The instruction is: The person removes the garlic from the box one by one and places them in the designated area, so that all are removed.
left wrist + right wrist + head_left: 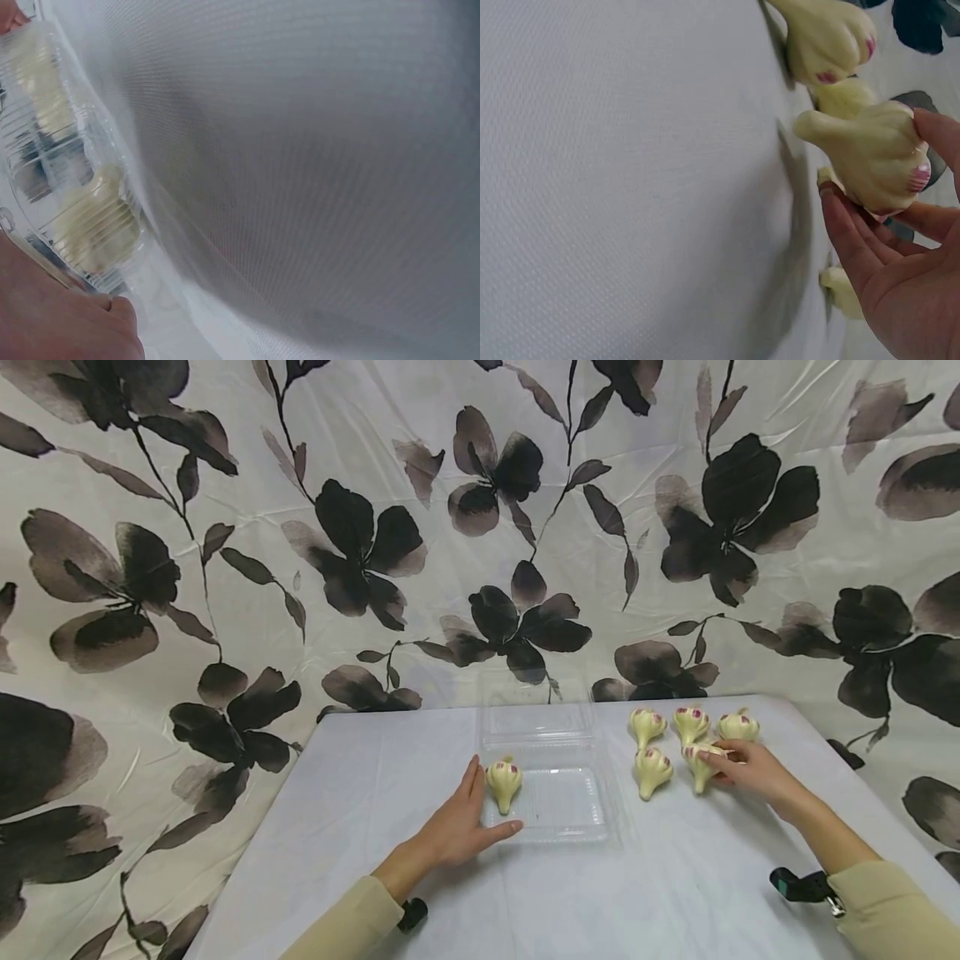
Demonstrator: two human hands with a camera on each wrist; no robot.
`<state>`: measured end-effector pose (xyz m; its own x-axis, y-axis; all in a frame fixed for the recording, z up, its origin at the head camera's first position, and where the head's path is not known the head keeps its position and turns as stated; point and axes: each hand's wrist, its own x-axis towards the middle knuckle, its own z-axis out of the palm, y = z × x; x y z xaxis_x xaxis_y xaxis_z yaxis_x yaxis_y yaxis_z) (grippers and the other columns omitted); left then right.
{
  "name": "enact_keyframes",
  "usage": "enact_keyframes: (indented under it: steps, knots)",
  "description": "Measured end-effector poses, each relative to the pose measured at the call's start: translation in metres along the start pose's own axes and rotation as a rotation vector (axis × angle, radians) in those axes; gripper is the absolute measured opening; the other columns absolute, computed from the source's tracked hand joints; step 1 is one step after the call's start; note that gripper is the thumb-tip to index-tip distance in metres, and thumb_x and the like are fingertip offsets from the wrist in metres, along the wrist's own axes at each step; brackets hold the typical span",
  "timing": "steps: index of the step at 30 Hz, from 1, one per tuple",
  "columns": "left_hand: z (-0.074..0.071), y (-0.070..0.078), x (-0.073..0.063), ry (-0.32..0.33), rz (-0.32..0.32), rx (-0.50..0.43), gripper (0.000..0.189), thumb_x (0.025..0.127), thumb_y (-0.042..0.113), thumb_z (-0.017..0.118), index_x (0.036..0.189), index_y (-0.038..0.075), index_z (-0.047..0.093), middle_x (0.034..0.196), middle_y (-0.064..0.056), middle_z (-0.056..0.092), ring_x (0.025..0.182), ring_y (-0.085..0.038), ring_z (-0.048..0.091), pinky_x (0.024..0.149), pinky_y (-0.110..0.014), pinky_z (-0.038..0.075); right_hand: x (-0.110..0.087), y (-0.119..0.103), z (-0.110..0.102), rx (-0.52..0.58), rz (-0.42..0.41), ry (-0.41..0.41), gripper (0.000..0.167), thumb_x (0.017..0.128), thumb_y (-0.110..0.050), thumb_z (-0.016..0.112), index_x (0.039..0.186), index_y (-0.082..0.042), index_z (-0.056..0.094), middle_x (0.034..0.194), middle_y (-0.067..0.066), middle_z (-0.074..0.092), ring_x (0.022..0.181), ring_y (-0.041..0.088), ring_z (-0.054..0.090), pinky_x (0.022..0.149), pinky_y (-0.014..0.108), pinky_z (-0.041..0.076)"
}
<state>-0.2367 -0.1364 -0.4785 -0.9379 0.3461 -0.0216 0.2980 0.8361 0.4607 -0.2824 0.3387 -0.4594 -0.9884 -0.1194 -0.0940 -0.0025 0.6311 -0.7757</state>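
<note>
A clear plastic clamshell box (562, 806) lies with its lid (536, 718) folded back, and one pale garlic bulb (504, 783) sits in its left part. My left hand (457, 827) rests along the box's left side, fingers straight and thumb across the front left corner. In the left wrist view that hand (67, 315) is beside the ribbed clear wall, the bulb (97, 221) showing through. At the right, my right hand (753, 772) pinches a garlic bulb (870, 154) with pink patches between thumb and fingers, its neck pointing away from the palm.
Near the right hand lie several more garlic bulbs: one (653, 772) left of the held bulb, and a back row with bulbs at its left (647, 725), middle (691, 723) and right (738, 726). A white cloth (360, 827) covers the table; a floral curtain (420, 668) hangs behind.
</note>
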Motion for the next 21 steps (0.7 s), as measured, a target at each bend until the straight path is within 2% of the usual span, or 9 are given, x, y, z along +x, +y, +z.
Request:
enact_keyframes:
  steps: [2,4,8,14,18,21]
  knots:
    - [0.0005,-0.0008,-0.0002,-0.001,0.0,0.004,0.123,0.087,0.083,0.051,0.162,-0.003,0.008,0.172,-0.012,-0.007,0.154,-0.034,0.022,0.119,-0.048,0.034,0.0019,0.0029,0.001,-0.01,0.042,-0.012,0.086,0.105,-0.051,0.053,0.149,0.019,0.031,0.125,0.033,0.059,0.094,0.023,0.07,0.086,0.04,0.054]
    - [0.0011,-0.0015,0.0001,0.0,0.0,0.005,0.123,0.086,0.084,0.051,0.163,-0.003,0.008,0.172,-0.012,-0.007,0.154,-0.034,0.022,0.119,-0.048,0.034,0.003,0.0052,0.0021,-0.016,0.068,-0.026,0.086,0.105,-0.053,0.051,0.149,0.018,0.03,0.122,0.03,0.061,0.088,0.021,0.068,0.081,0.039,0.053]
    - [0.0011,-0.0014,0.0001,0.003,0.004,0.003,0.124,0.086,0.084,0.051,0.162,-0.003,0.007,0.172,-0.013,-0.006,0.154,-0.034,0.022,0.118,-0.048,0.034,0.0038,0.0086,0.0047,-0.009,0.084,-0.044,0.082,0.106,-0.054,0.048,0.147,0.016,0.036,0.11,0.019,0.064,0.077,0.021,0.06,0.073,0.034,0.05]
    - [-0.0003,-0.0005,-0.0002,-0.001,0.0,0.007,0.124,0.086,0.085,0.05,0.163,-0.002,0.007,0.172,-0.012,-0.007,0.154,-0.033,0.021,0.119,-0.048,0.033,0.0038,0.0105,0.0055,-0.025,0.081,-0.036,0.079,0.106,-0.055,0.046,0.143,0.015,0.041,0.104,0.012,0.063,0.076,0.02,0.057,0.071,0.033,0.049]
    - [-0.0009,-0.0001,0.0003,0.001,0.008,-0.002,0.122,0.087,0.082,0.052,0.162,-0.004,0.008,0.172,-0.014,-0.006,0.154,-0.034,0.022,0.119,-0.048,0.033,0.0023,0.0109,0.0022,-0.077,0.069,-0.02,0.083,0.106,-0.056,0.046,0.143,0.017,0.039,0.112,0.022,0.062,0.084,0.025,0.06,0.076,0.037,0.049]
    - [-0.0011,0.0006,0.0008,0.005,0.015,-0.007,0.121,0.088,0.08,0.053,0.162,-0.005,0.009,0.172,-0.015,-0.005,0.153,-0.036,0.023,0.119,-0.049,0.033,-0.0019,0.0085,-0.0019,-0.157,0.028,0.027,0.082,0.106,-0.053,0.046,0.142,0.02,0.041,0.125,0.036,0.057,0.1,0.04,0.061,0.085,0.048,0.052]
